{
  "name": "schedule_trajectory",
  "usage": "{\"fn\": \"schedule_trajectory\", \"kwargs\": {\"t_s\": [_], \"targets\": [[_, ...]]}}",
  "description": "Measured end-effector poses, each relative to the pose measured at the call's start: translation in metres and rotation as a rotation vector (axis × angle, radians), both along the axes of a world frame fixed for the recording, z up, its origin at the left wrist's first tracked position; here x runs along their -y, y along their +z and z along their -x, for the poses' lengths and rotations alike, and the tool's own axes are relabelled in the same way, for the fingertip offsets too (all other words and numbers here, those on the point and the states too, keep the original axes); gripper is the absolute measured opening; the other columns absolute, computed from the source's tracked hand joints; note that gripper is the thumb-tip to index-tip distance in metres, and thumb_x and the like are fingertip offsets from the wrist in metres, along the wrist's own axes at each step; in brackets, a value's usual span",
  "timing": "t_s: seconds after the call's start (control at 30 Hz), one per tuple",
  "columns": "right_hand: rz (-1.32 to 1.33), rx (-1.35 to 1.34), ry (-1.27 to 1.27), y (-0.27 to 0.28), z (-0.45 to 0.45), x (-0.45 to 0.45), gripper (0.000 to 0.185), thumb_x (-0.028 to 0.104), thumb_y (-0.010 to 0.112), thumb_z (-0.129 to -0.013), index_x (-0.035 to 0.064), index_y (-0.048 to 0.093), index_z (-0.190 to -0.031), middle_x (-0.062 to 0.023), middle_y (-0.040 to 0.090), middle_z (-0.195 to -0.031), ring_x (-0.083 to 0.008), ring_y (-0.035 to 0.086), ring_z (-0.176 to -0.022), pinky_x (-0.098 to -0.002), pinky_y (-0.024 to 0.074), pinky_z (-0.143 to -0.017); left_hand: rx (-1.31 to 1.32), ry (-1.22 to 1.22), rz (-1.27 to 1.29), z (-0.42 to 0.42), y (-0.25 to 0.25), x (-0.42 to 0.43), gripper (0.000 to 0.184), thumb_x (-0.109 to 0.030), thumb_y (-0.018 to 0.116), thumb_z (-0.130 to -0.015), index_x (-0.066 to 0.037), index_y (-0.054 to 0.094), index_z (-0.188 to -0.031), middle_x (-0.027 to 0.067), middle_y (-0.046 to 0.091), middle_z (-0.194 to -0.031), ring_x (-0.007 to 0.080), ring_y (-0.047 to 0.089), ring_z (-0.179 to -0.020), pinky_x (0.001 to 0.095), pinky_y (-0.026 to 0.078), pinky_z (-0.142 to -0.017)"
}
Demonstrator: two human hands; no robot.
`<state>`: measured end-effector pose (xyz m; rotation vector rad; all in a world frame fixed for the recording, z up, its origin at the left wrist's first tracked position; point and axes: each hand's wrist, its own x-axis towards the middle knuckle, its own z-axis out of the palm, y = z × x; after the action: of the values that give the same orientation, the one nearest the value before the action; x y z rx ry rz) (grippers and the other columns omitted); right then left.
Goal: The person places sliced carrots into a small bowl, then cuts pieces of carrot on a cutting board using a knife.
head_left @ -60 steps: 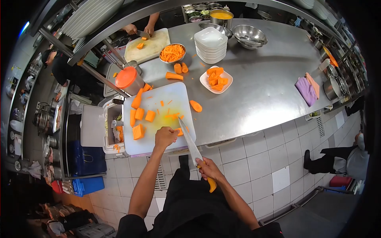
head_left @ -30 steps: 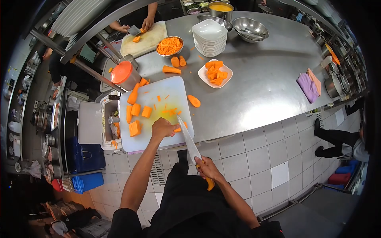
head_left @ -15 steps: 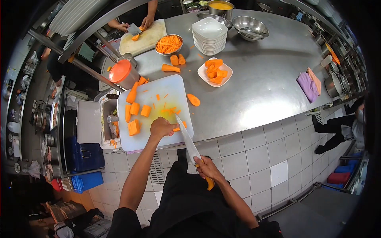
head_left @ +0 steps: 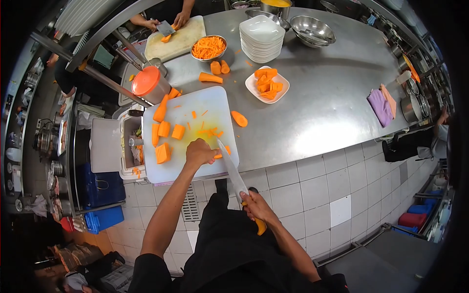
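Observation:
My right hand [head_left: 257,206] grips the yellow handle of a long kitchen knife [head_left: 233,175]. The blade slants up and away over the near right part of a white cutting board [head_left: 188,105]. Its tip rests by several thin carrot strips [head_left: 209,132]. My left hand [head_left: 199,152] is on the board with closed fingers, pressing on a carrot piece [head_left: 225,150] at the blade; the fingertips are partly hidden. Left of that hand lie a thick carrot block [head_left: 162,153] and several peeled carrot chunks [head_left: 164,129].
A white bowl [head_left: 251,93] holds carrot slices. Beyond are a bowl of shredded carrot [head_left: 208,48], stacked white bowls [head_left: 261,36] and steel bowls [head_left: 312,31]. A lidded container [head_left: 146,83] stands left. Across the table, a co-worker's hands [head_left: 182,19] cut carrot with a cleaver.
The view has shifted slightly. Both my hands and the knife keep nearly the same pose over the board. At the far right, a person's legs have changed position.

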<state>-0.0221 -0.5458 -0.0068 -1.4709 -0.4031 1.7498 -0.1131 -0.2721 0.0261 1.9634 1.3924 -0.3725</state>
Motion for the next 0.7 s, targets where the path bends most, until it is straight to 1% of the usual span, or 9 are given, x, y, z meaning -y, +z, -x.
{"fn": "schedule_trajectory", "kwargs": {"t_s": [0.03,0.1,0.23,0.3,0.33,0.5,0.53,0.6,0.7], "targets": [[0.005,-0.001,0.0,0.002,-0.001,-0.002,0.043,0.044,0.042,-0.106,0.0025,0.052,-0.103,0.0028,0.041,-0.061,-0.0067,0.042,-0.045,-0.024,0.0377,-0.041,-0.001,0.0,0.005,0.0,0.0,0.0,0.037,-0.041,0.075,-0.08,-0.008,0.072,-0.064,0.0009,0.071,-0.061,0.0095,0.067,-0.055,0.0269,0.055,-0.066],[0.029,0.075,0.025,0.006,-0.001,-0.004,0.042,0.044,0.041,-0.106,0.0033,0.051,-0.1,0.002,0.042,-0.061,-0.007,0.043,-0.045,-0.024,0.0389,-0.041,0.049,0.014,-0.01,0.001,-0.001,0.001,0.042,-0.041,0.076,-0.079,-0.002,0.071,-0.064,0.0066,0.071,-0.061,0.0122,0.069,-0.054,0.0247,0.056,-0.061],[0.032,0.093,0.046,0.008,-0.002,-0.01,0.042,0.044,0.04,-0.106,0.0039,0.05,-0.097,0.0016,0.043,-0.061,-0.0074,0.044,-0.044,-0.0241,0.0396,-0.042,0.026,-0.004,-0.009,0.001,0.0,0.0,0.04,-0.04,0.076,-0.079,-0.003,0.071,-0.064,0.0062,0.071,-0.061,0.0115,0.069,-0.055,0.0257,0.056,-0.063],[0.057,0.102,0.047,0.009,-0.002,-0.014,0.041,0.046,0.044,-0.105,0.0058,0.049,-0.101,0.0016,0.042,-0.062,-0.007,0.041,-0.045,-0.0248,0.0388,-0.041,0.018,0.002,-0.008,0.001,-0.002,0.0,0.037,-0.039,0.077,-0.08,-0.007,0.07,-0.062,0.0022,0.069,-0.059,0.0116,0.066,-0.055,0.0291,0.055,-0.065],[0.06,0.103,0.05,0.01,-0.002,-0.016,0.041,0.046,0.044,-0.105,0.0058,0.049,-0.101,0.0016,0.042,-0.062,-0.007,0.041,-0.045,-0.0248,0.0388,-0.041,0.019,0.005,-0.004,0.0,-0.002,0.0,0.037,-0.039,0.077,-0.08,-0.007,0.07,-0.062,0.0022,0.069,-0.059,0.0116,0.066,-0.055,0.0291,0.055,-0.065],[-0.029,0.295,0.034,0.009,0.004,-0.032,0.041,0.043,0.045,-0.105,0.0053,0.048,-0.09,-0.0001,0.045,-0.059,-0.0092,0.046,-0.043,-0.0268,0.0402,-0.04,0.012,0.038,0.003,0.0,0.0,0.001,0.04,-0.039,0.077,-0.08,-0.008,0.068,-0.057,0.0018,0.067,-0.056,0.013,0.065,-0.053,0.0303,0.055,-0.064],[-0.03,0.297,0.035,0.009,0.004,-0.036,0.041,0.043,0.045,-0.105,0.0053,0.048,-0.09,-0.0001,0.045,-0.059,-0.0092,0.046,-0.043,-0.0268,0.0402,-0.04,0.013,0.039,0.002,-0.001,0.001,0.001,0.04,-0.039,0.077,-0.08,-0.008,0.068,-0.057,0.0018,0.067,-0.056,0.013,0.065,-0.053,0.0303,0.055,-0.064],[-0.133,0.42,0.026,0.007,0.006,-0.041,0.04,0.039,0.044,-0.106,0.0033,0.049,-0.089,-0.0017,0.047,-0.058,-0.0107,0.047,-0.041,-0.029,0.0411,-0.04,0.012,0.006,-0.015,0.0,0.003,0.002,0.039,-0.039,0.076,-0.079,-0.006,0.067,-0.06,0.0042,0.069,-0.058,0.0113,0.067,-0.054,0.0269,0.055,-0.062],[-0.19,0.511,0.004,-0.001,0.012,-0.043,0.039,0.036,0.044,-0.107,0.0014,0.05,-0.088,-0.0042,0.048,-0.057,-0.0127,0.048,-0.04,-0.031,0.0419,-0.04,-0.004,0.012,-0.031,0.0,0.0,0.002,0.038,-0.038,0.076,-0.078,-0.006,0.068,-0.059,0.0034,0.068,-0.056,0.0117,0.066,-0.053,0.0275,0.054,-0.062]]}}
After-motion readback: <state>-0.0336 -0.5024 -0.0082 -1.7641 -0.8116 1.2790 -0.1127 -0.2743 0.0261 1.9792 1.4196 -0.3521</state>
